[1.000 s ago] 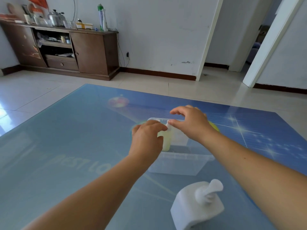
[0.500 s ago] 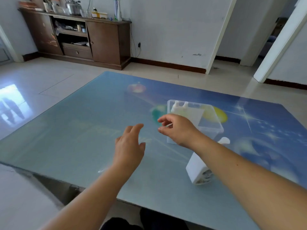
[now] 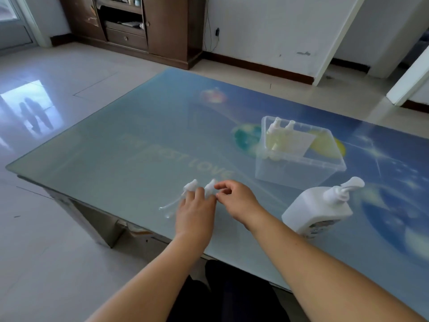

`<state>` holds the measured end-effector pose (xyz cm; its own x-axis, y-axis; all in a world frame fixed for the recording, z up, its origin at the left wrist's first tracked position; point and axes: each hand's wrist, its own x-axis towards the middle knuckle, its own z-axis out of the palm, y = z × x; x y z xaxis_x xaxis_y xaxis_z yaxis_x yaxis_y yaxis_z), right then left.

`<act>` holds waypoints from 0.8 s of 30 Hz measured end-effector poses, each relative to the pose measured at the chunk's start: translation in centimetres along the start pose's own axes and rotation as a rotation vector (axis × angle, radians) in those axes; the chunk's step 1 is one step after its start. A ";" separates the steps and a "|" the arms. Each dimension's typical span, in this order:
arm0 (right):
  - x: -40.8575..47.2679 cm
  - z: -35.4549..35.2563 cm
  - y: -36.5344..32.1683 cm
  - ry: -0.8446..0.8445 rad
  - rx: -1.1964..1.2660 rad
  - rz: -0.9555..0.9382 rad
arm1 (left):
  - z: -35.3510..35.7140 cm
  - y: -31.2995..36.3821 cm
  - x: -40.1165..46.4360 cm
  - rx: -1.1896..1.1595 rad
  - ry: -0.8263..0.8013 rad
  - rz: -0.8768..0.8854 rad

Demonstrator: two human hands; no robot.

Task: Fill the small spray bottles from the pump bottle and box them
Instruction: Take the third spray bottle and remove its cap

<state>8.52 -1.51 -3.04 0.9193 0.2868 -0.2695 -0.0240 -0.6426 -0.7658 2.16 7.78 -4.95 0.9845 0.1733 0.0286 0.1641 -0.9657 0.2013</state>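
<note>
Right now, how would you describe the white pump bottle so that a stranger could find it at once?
Look at the glass table with the blue sky picture. On its right part, nearer the person than the clear plastic box, stands the pump bottle. It is the only opaque white bottle, larger than the pale yellow spray bottles in the box, with a curved pump head on top.

Two filled yellowish spray bottles stand in the clear box; white pump bottle at its five o'clock.
</note>
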 end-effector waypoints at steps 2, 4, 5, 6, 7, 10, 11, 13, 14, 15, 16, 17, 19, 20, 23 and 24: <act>0.3 0.2 0.4 0.022 0.013 0.029 | 0.3 0.1 0.2 0.024 0.002 0.008; 0.6 0.4 0.9 0.046 0.051 0.061 | 0.4 0.0 0.3 -0.028 0.087 0.012; 0.6 0.4 1.1 0.063 0.071 0.079 | 0.5 -0.1 0.3 -0.077 0.114 -0.003; 0.7 0.4 1.2 0.085 0.094 0.097 | 0.7 -0.2 0.2 -0.169 0.099 -0.016; 0.8 0.3 1.4 0.107 0.125 0.119 | 0.9 -0.1 0.0 -0.282 0.071 -0.030; 0.4 -0.1 1.3 0.127 0.297 0.182 | 0.7 0.4 -1.0 -0.493 0.065 -0.013; 0.1 -0.3 1.2 0.124 0.356 0.189 | 0.8 0.4 -1.4 -0.536 0.095 0.014; -0.7 -0.8 1.5 0.131 0.449 0.179 | 0.4 0.6 -2.3 -0.588 0.119 0.042; -0.9 -1.0 1.6 0.136 0.474 0.171 | 0.4 0.6 -2.5 -0.595 0.125 0.046; -1.3 -1.3 1.7 0.144 0.491 0.168 | 0.4 0.6 -2.7 -0.600 0.130 0.039; -1.9 -1.5 1.7 0.148 0.502 0.168 | 0.2 0.7 -2.9 -0.602 0.132 0.021; -2.5 -1.8 1.6 0.145 0.519 0.169 | 0.0 0.7 -3.2 -0.606 0.131 0.000; -4.2 -2.6 1.6 0.137 0.535 0.147 | -0.3 0.9 -3.9 -0.605 0.121 -0.009; -5.1 -3.0 1.6 0.138 0.507 0.129 | -0.5 1.1 -4.3 -0.602 0.113 0.008; -7.8 -4.5 2.0 0.150 0.226 0.072 | -1.2 1.6 -5.7 -0.590 0.134 0.122; -8.5 -5.0 2.2 0.141 0.153 0.056 | -1.4 1.8 -6.1 -0.572 0.139 0.164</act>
<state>2.60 -8.92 0.50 0.9605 0.1444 -0.2377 -0.1258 -0.5366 -0.8344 -3.67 5.28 -3.35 0.9703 0.0924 0.2237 -0.0861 -0.7319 0.6760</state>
